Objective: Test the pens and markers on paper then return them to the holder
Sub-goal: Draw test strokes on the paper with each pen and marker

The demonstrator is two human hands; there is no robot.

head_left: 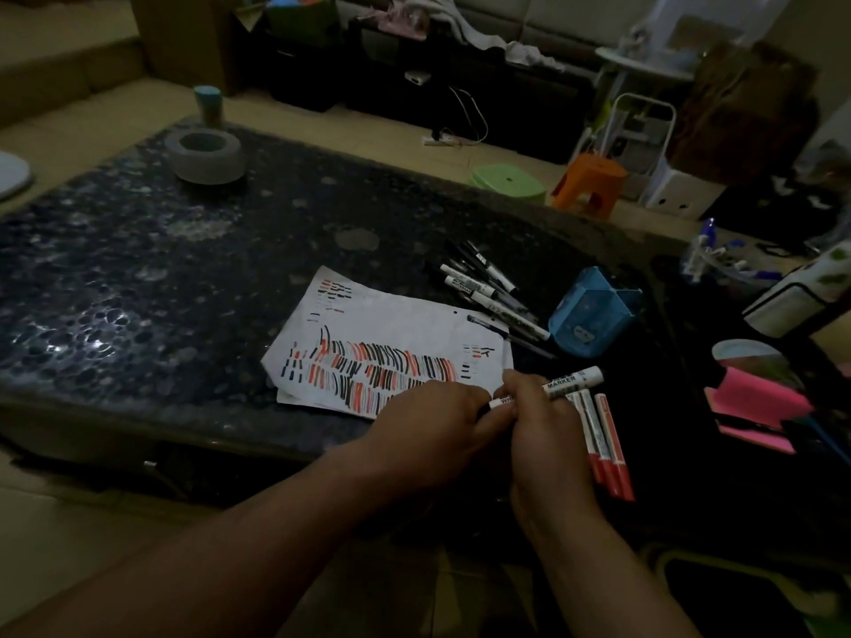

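Note:
A white whiteboard marker point(571, 382) lies across both my hands, just above the near right corner of the paper. My left hand point(433, 421) grips its left end and my right hand point(539, 435) holds its middle. The white paper point(391, 324) is covered in red and black test strokes. Three red-capped markers point(603, 444) lie side by side on the table right of my right hand. A pile of black pens and markers point(488, 287) rests beyond the paper. The blue holder point(589, 315) lies tipped on its side next to that pile.
The dark speckled table point(184, 269) carries a grey round dish point(205, 156) at the far left. Pink sticky notes point(755, 407) and a white box point(792, 306) sit at the right. Green and orange stools point(589, 181) stand on the floor behind.

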